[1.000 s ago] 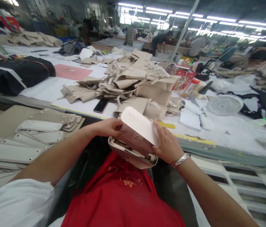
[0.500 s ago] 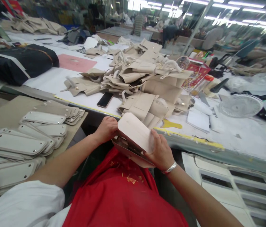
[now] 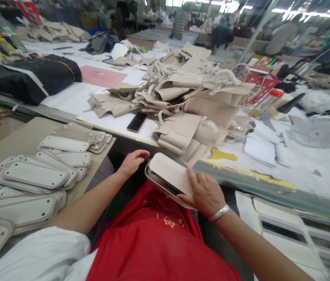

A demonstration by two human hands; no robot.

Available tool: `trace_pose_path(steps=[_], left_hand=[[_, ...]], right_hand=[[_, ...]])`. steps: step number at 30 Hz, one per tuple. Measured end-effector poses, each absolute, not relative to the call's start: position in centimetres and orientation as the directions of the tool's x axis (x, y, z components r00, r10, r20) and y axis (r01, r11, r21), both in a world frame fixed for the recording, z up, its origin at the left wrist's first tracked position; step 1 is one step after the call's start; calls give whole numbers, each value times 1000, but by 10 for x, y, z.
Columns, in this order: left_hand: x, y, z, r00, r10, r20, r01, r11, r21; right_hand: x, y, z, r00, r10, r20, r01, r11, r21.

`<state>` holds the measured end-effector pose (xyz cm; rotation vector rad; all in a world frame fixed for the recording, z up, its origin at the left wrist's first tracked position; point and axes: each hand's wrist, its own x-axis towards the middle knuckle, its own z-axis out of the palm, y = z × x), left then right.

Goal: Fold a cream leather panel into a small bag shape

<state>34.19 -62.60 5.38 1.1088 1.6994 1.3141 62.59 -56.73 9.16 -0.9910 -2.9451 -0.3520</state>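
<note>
In front of the red apron point(image 3: 161, 238), my right hand point(image 3: 204, 191) grips the right end of a beige bag point(image 3: 169, 173). A pale panel with rounded corners faces up on the bag, and a dark gap shows along its near side. My left hand point(image 3: 134, 162) is off the bag, just beyond its left end. The fingers there are loosely stretched and hold nothing that I can see. Close beyond the bag, a heap of beige bag pieces point(image 3: 179, 128) with wrapped handles and gold-coloured fittings lies on the white-covered table point(image 3: 59, 95).
Stacks of pale rounded panels with studs point(image 3: 36, 173) lie on a board at left. A phone point(image 3: 137, 122), a yellow tool point(image 3: 223, 154), a black bundle point(image 3: 33, 76) and a clear dish point(image 3: 323, 130) rest on the table. Frames of pale panels point(image 3: 282, 230) stand at lower right.
My left hand has let go of the bag's left end and moved slightly away from it. The right hand still grips the bag. The whole view has shifted a little.
</note>
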Motion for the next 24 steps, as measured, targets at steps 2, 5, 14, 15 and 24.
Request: trace_pose_path(steps=[2, 5, 14, 15, 24], left_hand=[[347, -630, 44, -404, 909, -104, 61, 140, 988], [358, -633, 35, -388, 914, -118, 64, 155, 986], [364, -618, 36, -250, 965, -77, 528, 202, 825], [361, -617, 35, -239, 968, -70, 563, 197, 803], [358, -614, 31, -180, 984, 4, 727, 130, 674]], right_hand=[[620, -568, 86, -810, 581, 78, 583, 781, 225], [617, -568, 79, -840, 540, 45, 534, 809, 247], [616, -579, 81, -830, 558, -13, 536, 804, 258], [614, -581, 82, -841, 541, -22, 519, 816, 254], [600, -571, 81, -841, 511, -180, 484, 858, 174]])
